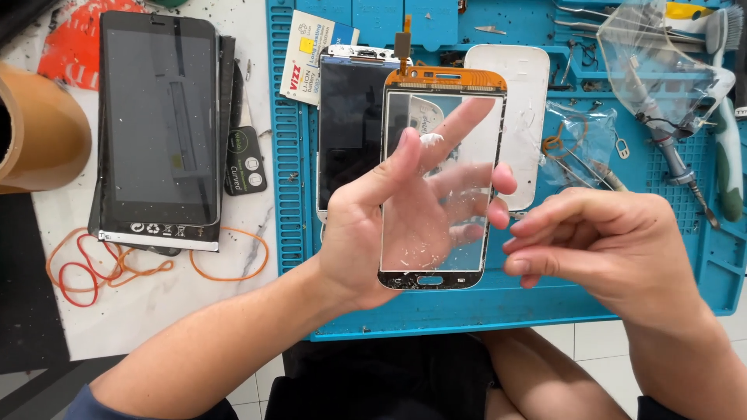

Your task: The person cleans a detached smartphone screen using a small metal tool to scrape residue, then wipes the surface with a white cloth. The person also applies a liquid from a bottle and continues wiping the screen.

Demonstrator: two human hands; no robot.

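Note:
My left hand (366, 233) holds a clear phone front glass (440, 179) with an orange top band upright above the blue mat; its fingers show through the glass from behind. White adhesive flecks stick to the glass near its lower part. My right hand (599, 241) hovers just right of the glass, fingers curled together, holding nothing that I can see. Behind the glass lies a phone body with a dark screen (350, 132) and a white back cover (525, 109).
A blue work mat (545, 299) covers the table's right part. Several dark tablets (159, 124) are stacked at left, with a brown tape roll (39, 128) and orange rubber bands (233, 268). Plastic bags, tweezers and a brush (727, 117) lie at upper right.

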